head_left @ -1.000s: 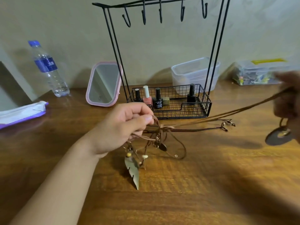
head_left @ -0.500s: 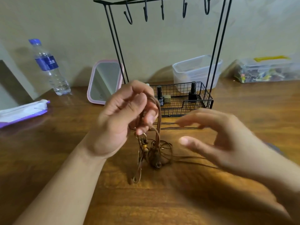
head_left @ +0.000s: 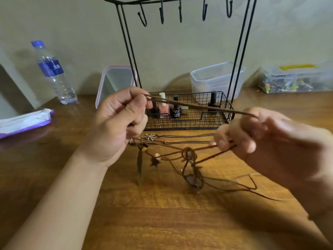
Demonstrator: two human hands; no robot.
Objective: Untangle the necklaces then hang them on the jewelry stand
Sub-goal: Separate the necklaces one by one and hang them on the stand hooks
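Brown cord necklaces (head_left: 189, 157) hang tangled between my hands above the wooden table (head_left: 162, 213). My left hand (head_left: 117, 121) pinches one end of a brown cord loop (head_left: 198, 106), and my right hand (head_left: 255, 138) grips the other end and the lower strands. A feather pendant (head_left: 139, 163), beads and a star charm dangle under my left hand. A knotted clump with a dark pendant (head_left: 193, 181) sags to the table. A black cord necklace with a silver charm (head_left: 150, 137) lies behind. The black jewelry stand (head_left: 180, 11) rises behind with bare hooks.
The stand's wire basket (head_left: 223, 121) holds nail polish bottles (head_left: 175, 110). A pink-framed mirror (head_left: 115, 82) and water bottle (head_left: 54, 73) stand at the back left. A white and purple packet (head_left: 23, 121) lies left. Clear plastic boxes (head_left: 216, 78) sit at the back right.
My right hand, open half a second ago, has closed on the cords. Both hands have drawn apart, stretching the brown loop between them and lifting the tangle.
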